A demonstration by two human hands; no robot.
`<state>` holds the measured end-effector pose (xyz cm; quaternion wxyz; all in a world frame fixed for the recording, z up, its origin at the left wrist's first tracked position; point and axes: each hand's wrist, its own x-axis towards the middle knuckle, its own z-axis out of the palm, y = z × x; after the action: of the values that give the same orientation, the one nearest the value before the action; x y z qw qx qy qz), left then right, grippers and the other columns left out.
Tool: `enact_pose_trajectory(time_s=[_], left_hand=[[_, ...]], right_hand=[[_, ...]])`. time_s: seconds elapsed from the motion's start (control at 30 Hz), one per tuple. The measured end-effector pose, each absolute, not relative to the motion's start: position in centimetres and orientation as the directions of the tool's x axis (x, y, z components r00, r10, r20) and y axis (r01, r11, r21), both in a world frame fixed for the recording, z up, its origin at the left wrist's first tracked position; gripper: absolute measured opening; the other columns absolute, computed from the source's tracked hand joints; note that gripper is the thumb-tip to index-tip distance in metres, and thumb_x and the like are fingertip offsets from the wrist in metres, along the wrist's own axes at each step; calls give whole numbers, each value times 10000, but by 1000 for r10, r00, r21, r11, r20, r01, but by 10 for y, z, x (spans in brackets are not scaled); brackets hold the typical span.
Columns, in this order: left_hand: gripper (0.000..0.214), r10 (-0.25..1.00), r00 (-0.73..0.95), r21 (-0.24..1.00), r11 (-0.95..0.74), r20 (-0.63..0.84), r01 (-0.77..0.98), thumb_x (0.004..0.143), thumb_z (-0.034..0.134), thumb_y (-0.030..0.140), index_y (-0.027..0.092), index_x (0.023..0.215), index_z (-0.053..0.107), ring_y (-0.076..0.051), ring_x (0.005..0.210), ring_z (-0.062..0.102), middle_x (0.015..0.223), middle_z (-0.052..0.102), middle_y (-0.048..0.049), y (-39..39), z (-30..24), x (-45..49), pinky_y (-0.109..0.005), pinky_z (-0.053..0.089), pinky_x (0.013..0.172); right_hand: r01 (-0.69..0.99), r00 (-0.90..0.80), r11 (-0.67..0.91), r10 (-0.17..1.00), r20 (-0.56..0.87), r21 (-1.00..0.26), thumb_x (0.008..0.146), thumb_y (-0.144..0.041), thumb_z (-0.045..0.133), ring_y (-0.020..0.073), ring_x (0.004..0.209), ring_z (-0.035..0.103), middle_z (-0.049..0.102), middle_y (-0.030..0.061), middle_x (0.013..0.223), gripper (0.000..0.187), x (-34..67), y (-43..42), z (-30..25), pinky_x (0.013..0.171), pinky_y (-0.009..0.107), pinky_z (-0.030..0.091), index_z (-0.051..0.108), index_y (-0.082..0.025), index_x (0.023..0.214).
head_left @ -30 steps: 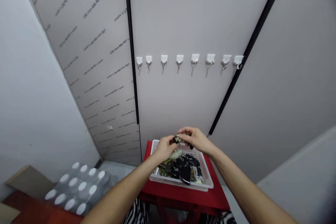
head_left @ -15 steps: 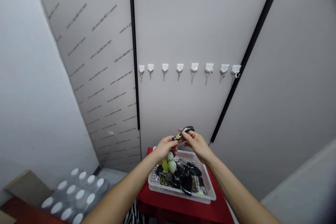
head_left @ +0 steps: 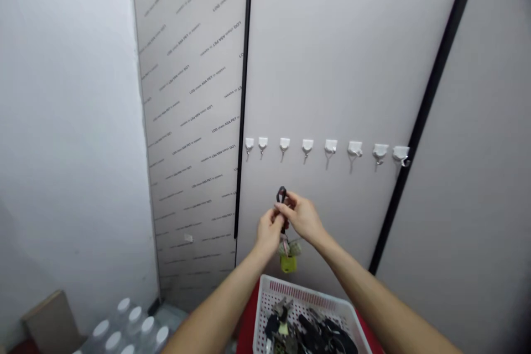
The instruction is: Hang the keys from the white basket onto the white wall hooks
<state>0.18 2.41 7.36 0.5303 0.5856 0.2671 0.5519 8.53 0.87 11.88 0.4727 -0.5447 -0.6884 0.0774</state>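
Between my two hands is a keychain with a black strap loop (head_left: 281,193) standing up above the fingers. From its lower end dangle a yellow tag (head_left: 288,264) and pale green round charms (head_left: 295,247). My left hand (head_left: 269,231) pinches the strap low down. Higher on the strap, the fingers of my right hand (head_left: 302,215) are closed near the loop. Below them a white plastic basket (head_left: 311,291) holds several keys and dark fobs (head_left: 319,337). Above, a row of white adhesive hooks (head_left: 307,146) is fixed to the panel, apart from my hands.
The basket stands on a red surface (head_left: 248,321). Black vertical strips (head_left: 243,116) run along the panel's edges. At lower left are several white-capped bottles (head_left: 135,315) and a brown board (head_left: 53,321) leaning at the wall.
My hands have lifted the keychain out above the basket, so its tag and charms hang free. Its strap now points upward as a loop. The view has shifted, with the hooks lower and further right.
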Motion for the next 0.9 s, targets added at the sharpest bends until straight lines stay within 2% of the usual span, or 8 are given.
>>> enact_pose_trajectory(time_s=[0.1,0.23,0.43,0.53,0.73,0.83,0.9], left_hand=[[220,902,160,869,-320,401,-377,651,409,323,120,575,447,-47,431,393,469,433,30,44,99,-11,-176,304,455],[208,929,76,829,-282,361,-483,612,467,326,119,590,457,-43,406,420,470,457,31,68,122,-31,-170,302,433],[183,949,32,823,-256,315,-507,607,484,300,120,586,457,-35,380,421,461,458,35,98,142,-53,-156,287,405],[172,947,21,843,-275,320,-462,637,447,277,119,571,450,-34,364,410,447,450,33,109,146,-58,-154,280,391],[204,942,-15,928,-333,335,-167,649,414,260,121,515,480,-71,394,434,419,460,17,125,140,-57,-194,333,436],[134,935,-70,931,-354,349,-91,586,487,197,123,473,490,-107,489,473,429,475,4,132,133,-57,-219,349,513],[30,930,-120,934,-354,347,-43,552,513,141,130,524,515,-126,602,493,515,519,-10,135,128,-59,-229,348,597]], right_hand=[[703,13,425,794,608,-570,619,-353,423,63,370,404,471,-32,446,226,65,32,148,394,181,300,514,-146,619],[706,3,439,783,622,-556,611,-391,410,58,376,367,425,-39,400,279,38,64,176,383,178,280,494,-139,527],[714,90,366,798,596,-597,599,-427,404,58,389,364,428,-32,402,322,12,104,191,390,182,286,495,-136,495],[719,132,319,809,572,-618,601,-423,403,69,384,391,446,-14,401,323,8,118,193,391,191,300,496,-136,484],[753,201,218,822,532,-621,590,-410,431,114,418,453,499,39,412,319,11,132,186,409,224,324,521,-131,464],[766,190,214,826,531,-607,598,-402,435,119,447,477,516,44,429,317,13,129,179,423,215,327,542,-125,488],[762,177,215,838,517,-610,618,-393,422,110,450,486,531,41,453,320,16,123,174,423,201,327,561,-115,547]])
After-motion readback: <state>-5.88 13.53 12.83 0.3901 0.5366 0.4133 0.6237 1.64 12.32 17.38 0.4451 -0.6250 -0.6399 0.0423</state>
